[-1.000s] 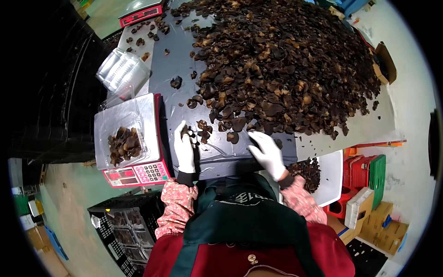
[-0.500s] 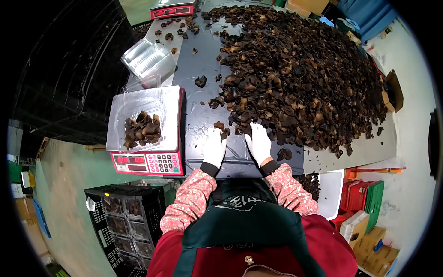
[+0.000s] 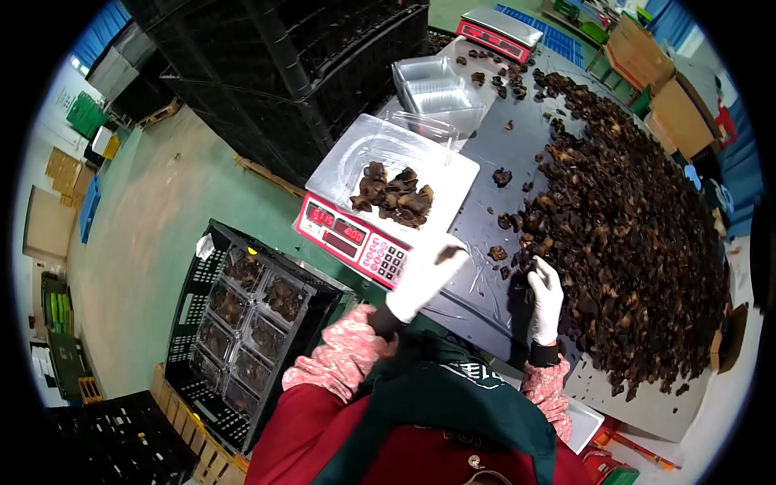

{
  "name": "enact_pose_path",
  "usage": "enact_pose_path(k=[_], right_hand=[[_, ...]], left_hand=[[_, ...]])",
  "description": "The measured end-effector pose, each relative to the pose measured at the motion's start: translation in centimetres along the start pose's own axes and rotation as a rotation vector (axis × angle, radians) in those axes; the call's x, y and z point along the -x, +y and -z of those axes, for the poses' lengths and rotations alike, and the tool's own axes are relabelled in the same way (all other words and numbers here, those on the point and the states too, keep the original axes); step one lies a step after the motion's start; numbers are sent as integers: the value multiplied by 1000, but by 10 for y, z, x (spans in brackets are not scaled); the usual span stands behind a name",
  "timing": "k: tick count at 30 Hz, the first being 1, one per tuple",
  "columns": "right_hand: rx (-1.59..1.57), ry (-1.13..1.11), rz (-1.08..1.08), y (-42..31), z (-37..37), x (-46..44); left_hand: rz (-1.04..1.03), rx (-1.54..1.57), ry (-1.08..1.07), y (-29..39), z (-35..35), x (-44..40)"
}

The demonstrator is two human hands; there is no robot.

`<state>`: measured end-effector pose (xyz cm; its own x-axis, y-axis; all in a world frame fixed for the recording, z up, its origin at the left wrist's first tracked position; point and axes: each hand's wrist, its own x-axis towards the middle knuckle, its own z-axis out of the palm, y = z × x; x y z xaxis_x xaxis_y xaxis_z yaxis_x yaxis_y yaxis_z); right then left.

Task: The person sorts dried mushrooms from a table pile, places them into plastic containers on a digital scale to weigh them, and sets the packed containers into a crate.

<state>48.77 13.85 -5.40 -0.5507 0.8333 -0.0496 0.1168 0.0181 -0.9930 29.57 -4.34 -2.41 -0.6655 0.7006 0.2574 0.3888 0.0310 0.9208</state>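
Observation:
My left hand [image 3: 430, 273], white-gloved and smeared by motion, hovers at the front right corner of a red digital scale [image 3: 353, 238]. A dark brown wood ear mushroom [image 3: 449, 255] shows at its fingertips. On the scale's pan sits a clear plastic tray [image 3: 373, 158] with several wood ears [image 3: 394, 194] inside. My right hand [image 3: 546, 302], gloved too, rests by the near left edge of a large heap of wood ears [image 3: 638, 242]; its fingers are slightly apart and nothing shows between them. A few loose pieces [image 3: 498, 254] lie on the grey table between the hands.
Stacked empty clear trays [image 3: 440, 93] stand behind the scale, with a second scale [image 3: 499, 34] farther back. Tall black crates [image 3: 283, 73] rise at the left. Below them, a black crate [image 3: 263, 323] on the floor holds several filled trays. Cardboard boxes [image 3: 638, 52] are at the far right.
My view has turned left. My left hand has moved from the table toward the scale with a wood ear in it. My right hand stays beside the heap.

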Motion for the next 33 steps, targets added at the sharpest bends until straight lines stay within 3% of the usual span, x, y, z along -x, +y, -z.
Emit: enact_pose_path(k=[2, 4, 6, 8, 9, 10, 11, 12, 14, 16, 18, 20, 22, 24, 26, 28, 31, 33], right_hand=[[-27, -122, 3, -24, -33, -4], [-68, -196, 81, -45, -70, -14], [116, -256, 265, -66, -105, -30], [226, -285, 227, -105, -147, -32], [273, -224, 550, -90, -170, -46], [446, -293, 467, -97, -187, -51], [474, -224, 696, -85, -207, -60], [443, -332, 695, -77, -222, -66], [932, -256, 1024, -44, -241, -72], [653, -256, 733, -49, -244, -62], [489, -128, 773, -53, -224, -52], [324, -182, 680, -58, -179, -47], [475, 9, 681, -14, -126, -41], [748, 161, 553, 37, -75, -35], [905, 160, 247, 52, -57, -26], [953, 82, 313, 57, -57, -30], [1096, 63, 444, 73, -60, -49], [965, 119, 414, 61, -51, -46]], left_hand=[[13, 8, 189, -4, 38, -17], [-42, -180, 367, 5, 80, -41], [-10, -75, 493, -27, 106, -69], [-24, -139, 420, -42, 117, -87], [-30, -228, 374, -49, 116, -93], [-35, -244, 331, -61, 114, -98], [-61, -277, 307, -64, 112, -100], [-91, -300, 274, -67, 107, -100], [-150, -474, 267, -80, 105, -96], [-41, -513, 23, -87, 112, -89], [-253, -722, 151, -92, 106, -85], [-329, -742, 304, -67, 104, -82], [-333, -695, 386, -41, 102, -70], [-316, -445, 386, -15, 86, -51], [-260, -252, 200, -5, 53, -28], [-263, -242, -54, -4, 5, -5], [-240, -74, -166, -31, -62, 6], [-132, -63, -183, -60, -84, 5]])
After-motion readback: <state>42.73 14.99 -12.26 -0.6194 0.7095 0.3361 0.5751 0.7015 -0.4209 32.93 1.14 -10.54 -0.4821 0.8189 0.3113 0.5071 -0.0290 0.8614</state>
